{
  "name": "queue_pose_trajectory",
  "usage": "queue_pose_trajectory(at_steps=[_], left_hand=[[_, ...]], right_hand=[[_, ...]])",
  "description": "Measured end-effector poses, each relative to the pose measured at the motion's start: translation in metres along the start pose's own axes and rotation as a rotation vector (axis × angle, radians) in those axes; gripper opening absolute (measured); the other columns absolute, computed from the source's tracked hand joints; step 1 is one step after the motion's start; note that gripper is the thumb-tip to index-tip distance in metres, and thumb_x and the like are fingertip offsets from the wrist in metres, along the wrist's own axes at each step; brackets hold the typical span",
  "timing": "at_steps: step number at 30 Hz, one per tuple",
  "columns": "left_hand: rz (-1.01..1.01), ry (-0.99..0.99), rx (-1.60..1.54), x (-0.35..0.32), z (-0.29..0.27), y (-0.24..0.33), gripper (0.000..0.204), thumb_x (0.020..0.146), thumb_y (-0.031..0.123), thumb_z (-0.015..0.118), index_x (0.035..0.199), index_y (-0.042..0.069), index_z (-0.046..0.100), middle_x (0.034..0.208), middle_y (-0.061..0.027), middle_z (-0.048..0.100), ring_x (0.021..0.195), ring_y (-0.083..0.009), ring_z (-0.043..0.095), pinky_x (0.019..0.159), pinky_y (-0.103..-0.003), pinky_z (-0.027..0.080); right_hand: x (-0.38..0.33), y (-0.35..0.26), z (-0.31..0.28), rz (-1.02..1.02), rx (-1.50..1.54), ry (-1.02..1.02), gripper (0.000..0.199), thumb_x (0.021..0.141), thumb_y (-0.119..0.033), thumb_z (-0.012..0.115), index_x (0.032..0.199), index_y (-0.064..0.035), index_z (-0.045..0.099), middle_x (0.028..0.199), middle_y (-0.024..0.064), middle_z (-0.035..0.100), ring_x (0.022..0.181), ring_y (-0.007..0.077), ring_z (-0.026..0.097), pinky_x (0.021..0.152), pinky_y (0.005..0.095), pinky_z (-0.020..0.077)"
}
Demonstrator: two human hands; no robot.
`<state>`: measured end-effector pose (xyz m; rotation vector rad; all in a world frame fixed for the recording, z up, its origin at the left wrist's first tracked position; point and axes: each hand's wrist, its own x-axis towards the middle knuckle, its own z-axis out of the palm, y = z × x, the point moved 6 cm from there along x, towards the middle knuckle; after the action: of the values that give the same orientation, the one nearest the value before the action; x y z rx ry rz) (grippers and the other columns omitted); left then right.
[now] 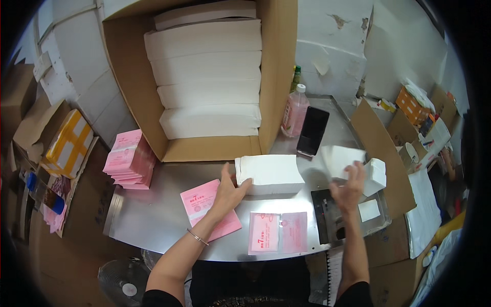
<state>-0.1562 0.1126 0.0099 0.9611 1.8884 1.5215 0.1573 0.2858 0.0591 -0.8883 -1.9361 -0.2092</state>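
White stack (270, 174): L hand (228, 190) spread flat on its end; R hand (349, 185) raised, fingers pinching white sheets (341, 158)

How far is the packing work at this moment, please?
Done: one clear filled pouch lies at the table's front edge. In hand: left hand rests on a white stack; right hand lifts white sheets. Left: pink pouches and a carton full of white stacks.
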Motion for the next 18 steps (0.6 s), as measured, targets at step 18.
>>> queue_pose_trajectory(at_steps=[18], left_hand=[[-0.082, -0.225, 0.728, 0.031, 0.03, 0.028, 0.127, 0.076, 0.068, 0.068, 0.148, -0.018, 0.009, 0.118, -0.0376, 0.062, 0.114, -0.0463, 0.062, 0.101, -0.042, 0.049]], right_hand=[[-0.021, -0.121, 0.079, -0.103, 0.405, -0.255, 0.056, 0.055, -0.014, 0.079, 0.104, -0.0036, 0.053, 0.12, 0.0242, 0.049, 0.108, 0.0401, 0.05, 0.092, 0.0492, 0.0424]])
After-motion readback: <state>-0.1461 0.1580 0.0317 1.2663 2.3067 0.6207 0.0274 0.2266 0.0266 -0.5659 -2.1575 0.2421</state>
